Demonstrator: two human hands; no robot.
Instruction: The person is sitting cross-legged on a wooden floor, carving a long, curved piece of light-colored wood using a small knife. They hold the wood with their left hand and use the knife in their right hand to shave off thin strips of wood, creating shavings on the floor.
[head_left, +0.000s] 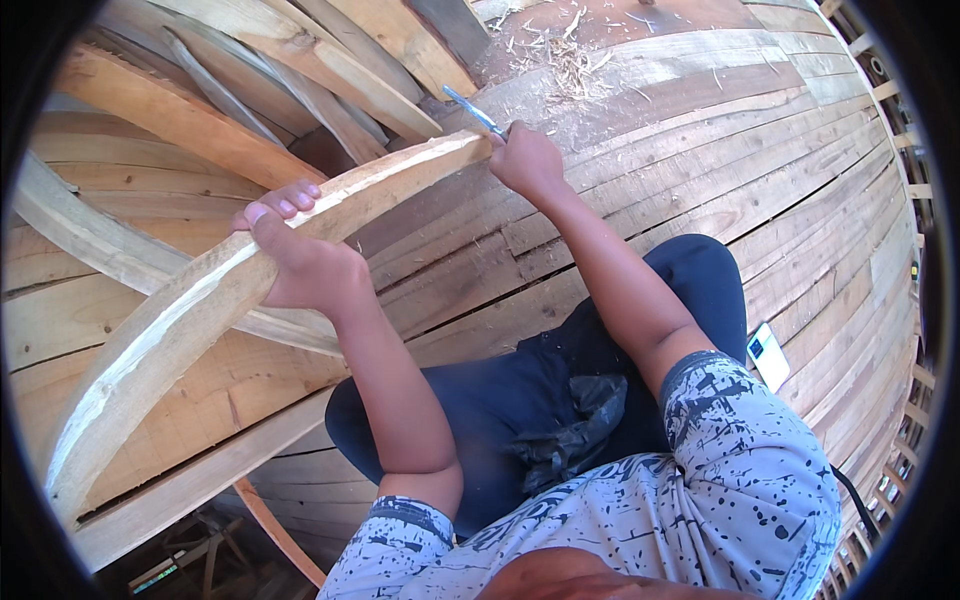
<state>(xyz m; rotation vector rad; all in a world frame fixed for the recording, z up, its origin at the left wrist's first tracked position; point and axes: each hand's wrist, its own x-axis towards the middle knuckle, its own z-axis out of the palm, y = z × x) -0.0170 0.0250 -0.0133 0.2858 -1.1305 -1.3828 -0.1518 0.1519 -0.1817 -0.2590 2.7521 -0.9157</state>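
A long curved timber (pixel 380 190) arches from the lower left up to the middle, with a whitish strip running along its upper edge. My left hand (pixel 305 250) is wrapped over it near the middle, thumb and fingers on the top edge. At the timber's far right end, my right hand (pixel 527 162) is closed on a slim blue tool (pixel 472 108). The tool's blue length sticks out to the upper left past the timber's end; my fist covers the rest, so its exact kind does not show.
Planked wooden flooring (pixel 640 180) spreads around my folded legs. Loose boards (pixel 300 60) lean together at the upper left, above another curved timber (pixel 110 240). Wood shavings (pixel 575 65) lie at the far side. A white phone-like device (pixel 768 358) rests by my right knee; a dark plastic bag (pixel 580 430) sits on my lap.
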